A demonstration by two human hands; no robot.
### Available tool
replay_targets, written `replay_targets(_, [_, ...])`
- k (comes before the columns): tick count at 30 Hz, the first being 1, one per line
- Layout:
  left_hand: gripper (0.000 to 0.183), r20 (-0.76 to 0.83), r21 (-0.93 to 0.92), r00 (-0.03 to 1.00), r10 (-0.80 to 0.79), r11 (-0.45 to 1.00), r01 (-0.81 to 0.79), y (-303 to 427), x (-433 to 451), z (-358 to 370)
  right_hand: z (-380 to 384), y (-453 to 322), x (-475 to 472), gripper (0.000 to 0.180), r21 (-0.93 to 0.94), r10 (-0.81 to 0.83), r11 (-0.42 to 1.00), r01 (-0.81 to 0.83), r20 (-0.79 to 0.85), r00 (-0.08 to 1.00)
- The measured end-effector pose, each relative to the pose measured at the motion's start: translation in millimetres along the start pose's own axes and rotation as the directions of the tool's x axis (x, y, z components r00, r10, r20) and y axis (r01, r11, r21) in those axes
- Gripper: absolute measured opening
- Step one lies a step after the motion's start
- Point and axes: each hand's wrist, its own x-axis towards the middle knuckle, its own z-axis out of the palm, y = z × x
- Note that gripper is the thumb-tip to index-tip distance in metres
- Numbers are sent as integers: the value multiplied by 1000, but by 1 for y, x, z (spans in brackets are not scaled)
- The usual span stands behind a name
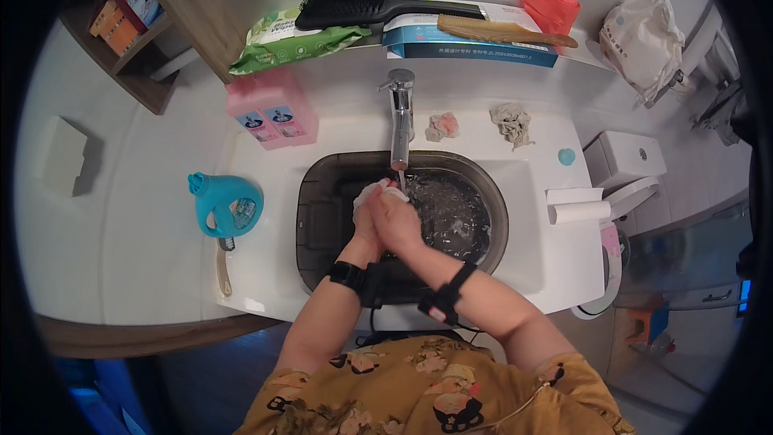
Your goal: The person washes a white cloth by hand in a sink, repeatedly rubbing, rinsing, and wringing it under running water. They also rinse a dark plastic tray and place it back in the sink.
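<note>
My left hand point(366, 222) and my right hand point(396, 221) are pressed together around a wet white cloth point(364, 193), its edges bulging out past the fingers. Much of the cloth is hidden inside the grip. From the chrome faucet point(401, 118) a stream of water runs down beside the cloth. Beneath my hands a dark translucent plastic basin point(496, 217) sits in the white sink point(526, 229), and rippling water point(450, 211) fills its right part. Each of my wrists wears a black strap with a small device.
A blue detergent bottle point(228, 205) and a brush point(224, 269) lie left; pink bottles point(275, 110) stand behind. Crumpled cloths point(512, 124) and a paper roll point(578, 211) are right. The shelf bears wipes point(290, 48), a black hairbrush point(347, 7), a box point(471, 53) and a comb point(504, 31).
</note>
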Motion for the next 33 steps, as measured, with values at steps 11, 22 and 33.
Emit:
replay_targets(11, [27,-63,229,992,111,969,-94,-17,-40,69,-28,18,36,38,-67,288,957,-282,126,949])
replay_targets(22, [43,36,160,996,82,983,-87,26,-48,49,-40,70,23,40,557,361,376,-740,648,671])
replay_targets(33, [49,92,8,996,-9,1000,9,48,-54,41,-67,5,-25,24,259,-263,939,225,125,957])
